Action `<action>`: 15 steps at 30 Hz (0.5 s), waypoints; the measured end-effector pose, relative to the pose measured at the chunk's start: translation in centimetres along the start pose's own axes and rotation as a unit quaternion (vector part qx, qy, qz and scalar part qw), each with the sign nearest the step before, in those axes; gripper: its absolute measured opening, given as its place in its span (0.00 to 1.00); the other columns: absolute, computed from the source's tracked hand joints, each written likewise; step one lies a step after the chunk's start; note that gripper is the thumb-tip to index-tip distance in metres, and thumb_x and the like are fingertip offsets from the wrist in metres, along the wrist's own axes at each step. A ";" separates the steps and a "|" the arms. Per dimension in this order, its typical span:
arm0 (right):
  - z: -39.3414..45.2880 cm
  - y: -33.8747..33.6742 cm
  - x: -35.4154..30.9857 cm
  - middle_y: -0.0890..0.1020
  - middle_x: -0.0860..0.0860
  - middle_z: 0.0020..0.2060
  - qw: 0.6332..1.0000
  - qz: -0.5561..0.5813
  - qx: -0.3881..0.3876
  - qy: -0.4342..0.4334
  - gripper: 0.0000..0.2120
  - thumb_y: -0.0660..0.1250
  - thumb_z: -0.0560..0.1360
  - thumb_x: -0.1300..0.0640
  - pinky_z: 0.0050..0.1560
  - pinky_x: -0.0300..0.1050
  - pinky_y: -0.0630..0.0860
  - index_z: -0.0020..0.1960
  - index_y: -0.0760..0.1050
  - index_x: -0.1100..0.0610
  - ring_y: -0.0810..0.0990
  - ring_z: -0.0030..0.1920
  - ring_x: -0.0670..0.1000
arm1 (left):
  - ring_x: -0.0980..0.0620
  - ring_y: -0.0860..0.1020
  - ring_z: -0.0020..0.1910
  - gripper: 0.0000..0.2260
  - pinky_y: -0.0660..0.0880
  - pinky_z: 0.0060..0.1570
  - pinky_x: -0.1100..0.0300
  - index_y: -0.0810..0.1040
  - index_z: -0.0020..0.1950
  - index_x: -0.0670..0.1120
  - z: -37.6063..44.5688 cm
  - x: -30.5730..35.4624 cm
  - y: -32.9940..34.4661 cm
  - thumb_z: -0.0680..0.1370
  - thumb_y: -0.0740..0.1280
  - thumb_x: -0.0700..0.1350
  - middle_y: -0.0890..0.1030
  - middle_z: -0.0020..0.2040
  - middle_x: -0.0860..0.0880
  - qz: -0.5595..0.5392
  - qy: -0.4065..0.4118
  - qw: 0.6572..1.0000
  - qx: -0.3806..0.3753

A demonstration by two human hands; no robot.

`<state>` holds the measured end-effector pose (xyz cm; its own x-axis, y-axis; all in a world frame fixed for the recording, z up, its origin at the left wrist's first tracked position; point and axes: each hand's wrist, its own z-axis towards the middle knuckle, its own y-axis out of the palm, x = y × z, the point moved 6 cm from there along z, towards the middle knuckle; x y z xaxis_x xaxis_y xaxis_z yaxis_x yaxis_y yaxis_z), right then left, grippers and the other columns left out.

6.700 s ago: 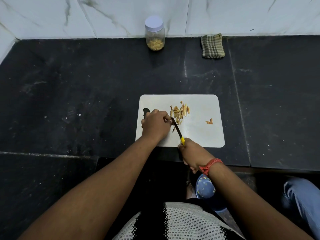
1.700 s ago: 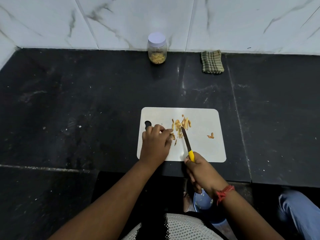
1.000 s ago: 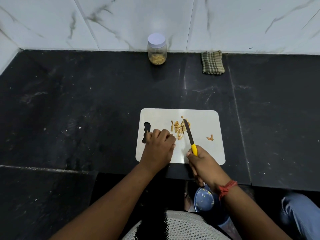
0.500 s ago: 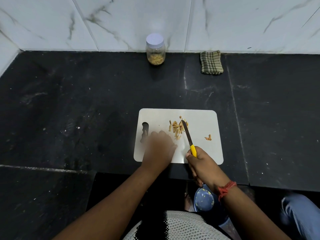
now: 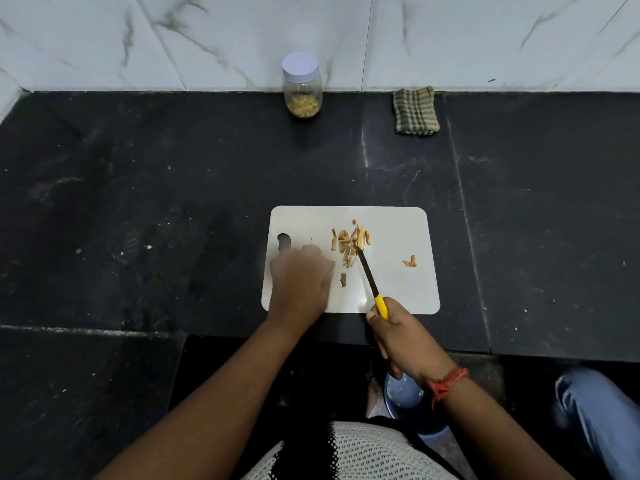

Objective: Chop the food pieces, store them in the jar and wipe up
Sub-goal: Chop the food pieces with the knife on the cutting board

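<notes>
A white cutting board (image 5: 398, 289) lies on the black tabletop (image 5: 138, 202) near its front edge, with a handle slot at its left end. A small heap of chopped food pieces (image 5: 349, 242) sits near the middle of the board, a single piece (image 5: 343, 279) lies just in front of the heap, and another stray piece (image 5: 410, 261) lies apart toward the board's right edge. The right hand (image 5: 403, 336) is at the board's front edge, its grip curled round the yellow handle of a knife (image 5: 369, 277) whose dark blade slants up and left, the tip reaching the near side of the heap. The left hand (image 5: 299, 282) is over the left part of the board, blurred, so whether its grip is spread or curled cannot be told. At the back edge of the tabletop, against the marble wall (image 5: 450, 36), stands a clear jar (image 5: 302, 85) with a white lid on and some food pieces in its bottom. A folded checked cloth (image 5: 415, 111) lies to its right, also at the back edge. A blue bowl (image 5: 403, 396) shows below the right wrist.
</notes>
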<state>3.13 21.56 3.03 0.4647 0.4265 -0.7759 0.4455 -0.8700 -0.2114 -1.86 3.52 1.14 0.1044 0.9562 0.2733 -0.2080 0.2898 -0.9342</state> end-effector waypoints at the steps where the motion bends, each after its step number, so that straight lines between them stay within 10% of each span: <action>1: -0.1 0.0 0.1 0.69 0.52 0.22 1.000 -0.001 0.003 0.000 0.12 0.57 0.83 0.52 0.22 0.42 0.64 0.44 0.63 0.57 0.64 0.17 0.52 | 0.47 0.71 0.56 0.07 0.65 0.54 0.49 0.82 0.55 0.53 -0.1 -0.1 -0.1 0.78 0.69 0.49 0.76 0.60 0.52 0.000 -0.001 1.000 0.010; 7: -0.7 0.7 0.9 0.72 0.55 0.25 0.999 -0.035 0.010 0.019 0.10 0.56 0.83 0.52 0.22 0.41 0.65 0.44 0.63 0.53 0.65 0.16 0.52 | 0.48 0.72 0.59 0.10 0.63 0.57 0.48 0.82 0.59 0.52 -1.2 1.7 0.0 0.79 0.69 0.50 0.79 0.62 0.55 -0.008 0.094 0.996 0.012; 15: -1.5 2.0 1.2 0.77 0.59 0.30 0.992 -0.121 0.020 0.003 0.04 0.53 0.83 0.56 0.20 0.41 0.66 0.50 0.64 0.55 0.67 0.16 0.49 | 0.49 0.69 0.57 0.05 0.59 0.53 0.53 0.84 0.50 0.56 -0.8 1.2 0.1 0.75 0.73 0.52 0.77 0.55 0.57 -0.089 -0.045 0.995 -0.024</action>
<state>5.78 20.70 2.56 0.3535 0.6252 -0.6958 0.5144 -0.7512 -0.4137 -0.98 4.61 1.20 0.0485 0.8902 0.4530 -0.1463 0.4550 -0.8784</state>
